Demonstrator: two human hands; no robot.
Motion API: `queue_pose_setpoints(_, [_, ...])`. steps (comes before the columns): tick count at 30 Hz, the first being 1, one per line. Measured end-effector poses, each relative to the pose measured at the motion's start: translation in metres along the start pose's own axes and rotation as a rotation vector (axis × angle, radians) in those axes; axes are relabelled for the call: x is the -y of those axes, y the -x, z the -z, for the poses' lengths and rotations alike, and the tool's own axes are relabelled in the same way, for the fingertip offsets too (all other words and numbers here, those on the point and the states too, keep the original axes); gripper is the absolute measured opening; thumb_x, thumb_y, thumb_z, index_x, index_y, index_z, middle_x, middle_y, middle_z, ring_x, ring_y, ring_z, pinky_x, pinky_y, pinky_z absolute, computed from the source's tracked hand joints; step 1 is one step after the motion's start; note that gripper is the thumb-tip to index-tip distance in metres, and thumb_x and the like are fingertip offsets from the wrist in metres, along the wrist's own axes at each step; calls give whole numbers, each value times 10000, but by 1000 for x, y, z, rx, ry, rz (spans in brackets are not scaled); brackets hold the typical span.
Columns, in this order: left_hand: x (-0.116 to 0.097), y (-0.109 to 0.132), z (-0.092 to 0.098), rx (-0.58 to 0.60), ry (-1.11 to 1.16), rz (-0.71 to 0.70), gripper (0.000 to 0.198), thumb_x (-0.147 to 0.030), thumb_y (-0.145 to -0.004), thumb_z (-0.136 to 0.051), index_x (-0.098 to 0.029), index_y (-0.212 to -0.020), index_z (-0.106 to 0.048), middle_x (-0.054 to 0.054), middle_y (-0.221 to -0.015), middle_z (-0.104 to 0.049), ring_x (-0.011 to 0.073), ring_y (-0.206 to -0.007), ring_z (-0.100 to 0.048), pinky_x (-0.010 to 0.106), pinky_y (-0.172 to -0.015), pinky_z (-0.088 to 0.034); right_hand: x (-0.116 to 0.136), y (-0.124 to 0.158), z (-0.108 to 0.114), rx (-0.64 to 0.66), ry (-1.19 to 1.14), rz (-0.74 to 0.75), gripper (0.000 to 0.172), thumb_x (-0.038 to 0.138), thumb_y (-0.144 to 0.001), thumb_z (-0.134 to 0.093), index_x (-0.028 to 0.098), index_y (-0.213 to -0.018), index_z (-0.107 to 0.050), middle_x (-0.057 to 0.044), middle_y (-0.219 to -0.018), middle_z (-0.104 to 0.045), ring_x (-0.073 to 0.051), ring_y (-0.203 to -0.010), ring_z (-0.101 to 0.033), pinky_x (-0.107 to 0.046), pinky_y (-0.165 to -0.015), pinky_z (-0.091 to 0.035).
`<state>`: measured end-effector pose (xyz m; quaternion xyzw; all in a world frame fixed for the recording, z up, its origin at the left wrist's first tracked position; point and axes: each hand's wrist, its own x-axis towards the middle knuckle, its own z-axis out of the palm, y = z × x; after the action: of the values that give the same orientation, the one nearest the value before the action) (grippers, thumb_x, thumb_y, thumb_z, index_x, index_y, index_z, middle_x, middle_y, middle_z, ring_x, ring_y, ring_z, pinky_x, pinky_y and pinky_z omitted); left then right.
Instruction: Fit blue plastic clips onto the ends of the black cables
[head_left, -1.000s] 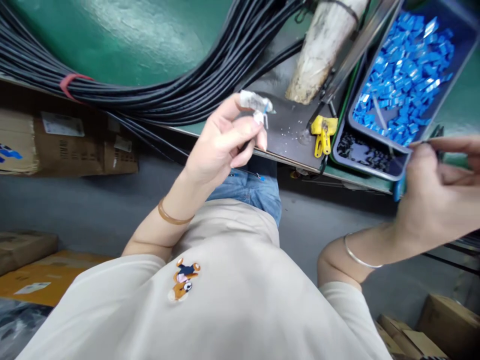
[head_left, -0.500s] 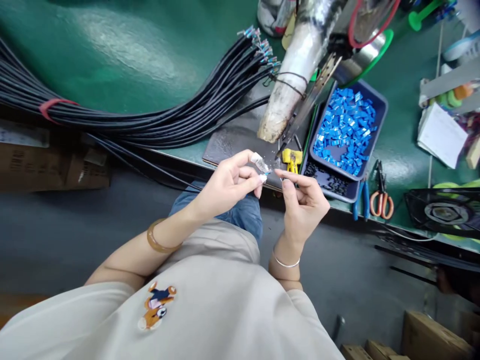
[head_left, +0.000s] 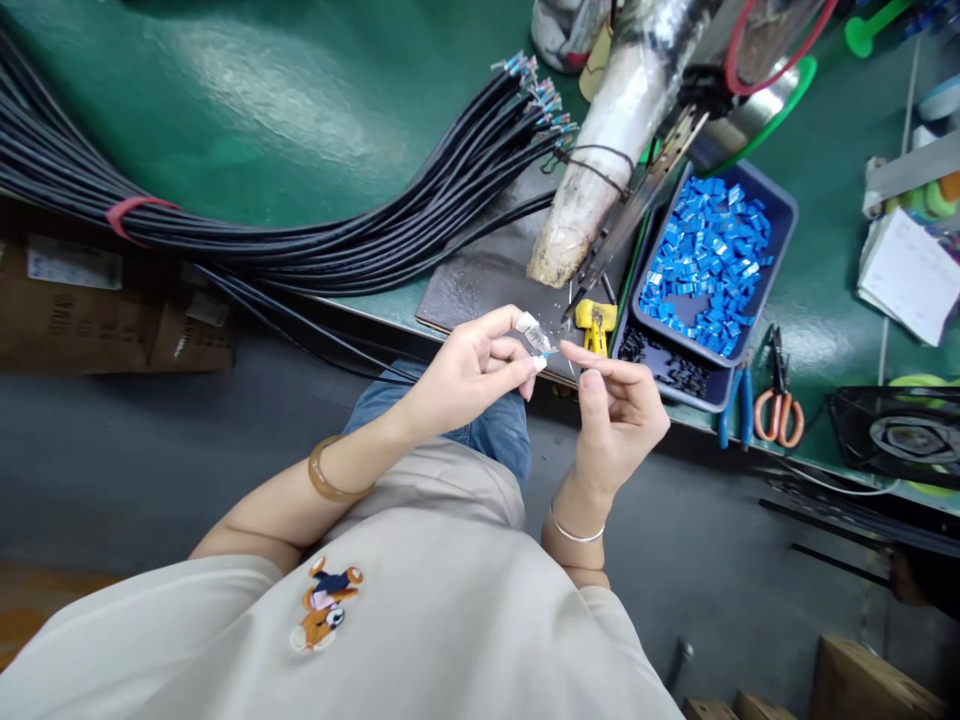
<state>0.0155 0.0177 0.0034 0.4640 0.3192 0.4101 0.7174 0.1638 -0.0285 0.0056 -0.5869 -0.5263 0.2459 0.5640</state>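
My left hand (head_left: 491,360) is closed in a pinch, white wrapping on its thumb and forefinger tips. Between those tips shows the end of a thin blue wire (head_left: 546,353); most of it is hidden by the fingers. Facing it, my right hand (head_left: 619,415) has its forefinger stretched toward the wire end, nearly touching it. The right thumb is drawn back below the forefinger, the other fingers are curled, and I see nothing held there. Just beyond the right fingertips lies a yellow tool (head_left: 596,322) on a dark board (head_left: 469,290) at the table edge.
A thick bundle of black cables (head_left: 300,245) with stripped ends crosses the left side. A wrapped post (head_left: 581,210) leans over the board. At right sit a bin of blue pieces (head_left: 784,215), blue-handled pliers (head_left: 735,405), orange-handled cutters (head_left: 778,415) and a black fan (head_left: 900,430).
My right thumb has slid back from the forefinger's tip. The left hand keeps its pinch. The whole view has shifted slightly, so things appear a little farther right.
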Motion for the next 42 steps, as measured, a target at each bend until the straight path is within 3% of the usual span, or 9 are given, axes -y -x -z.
queue_pose_setpoints(3, [-1,0,0,-17,-10,-4,187,-240,-855,-665,-163,-903,-501,-46,-595,-604,51,-533,-584,147,-541,-453,-2,2,-1,35,4,-12,84,286,-870,-654,205,-850,-655,-38,-960,-774,-129,-741,-709,-223,-490,-462])
queue_pose_setpoints(7, [1,2,1,-21,-21,-6,138,-201,-860,-643,-146,-929,-537,-40,-601,-603,52,-542,-575,151,-559,-466,-7,1,-1,105,45,-36,101,297,-862,-665,202,-829,-667,-32,-972,-773,-82,-586,-642,-212,-429,-406])
queue_pose_setpoints(13, [4,2,1,-67,-116,7,100,-223,-843,-657,-129,-845,-625,-45,-570,-516,35,-495,-454,157,-490,-373,-6,0,0,-59,-10,119,26,247,-873,-654,222,-874,-662,-8,-929,-781,-162,-885,-743,-267,-656,-567])
queue_pose_setpoints(16, [4,2,-1,-95,-128,12,100,-207,-831,-651,-122,-790,-617,-57,-556,-445,21,-481,-371,153,-456,-297,-5,3,1,-17,33,165,35,233,-864,-661,234,-894,-678,-9,-941,-781,-177,-865,-750,-289,-644,-583])
queue_pose_setpoints(20, [4,0,-2,-105,-135,30,114,-224,-823,-648,-120,-784,-623,-56,-556,-422,23,-479,-351,161,-452,-281,-5,6,1,3,61,183,71,204,-853,-666,241,-906,-695,-5,-955,-780,-160,-835,-747,-256,-590,-562])
queue_pose_setpoints(31, [6,-3,0,-98,-45,21,134,-248,-802,-692,-140,-757,-626,-47,-572,-449,28,-493,-343,162,-449,-268,-2,1,-1,-40,16,73,43,224,-864,-660,224,-890,-694,-26,-938,-767,-176,-921,-732,-301,-696,-591])
queue_pose_setpoints(42, [7,-2,-4,-123,-125,-26,109,-203,-799,-670,-130,-735,-620,-33,-618,-462,35,-548,-386,158,-501,-321,-5,1,-5,65,-4,-75,96,287,-872,-661,234,-910,-732,0,-919,-769,-124,-813,-723,-242,-694,-589])
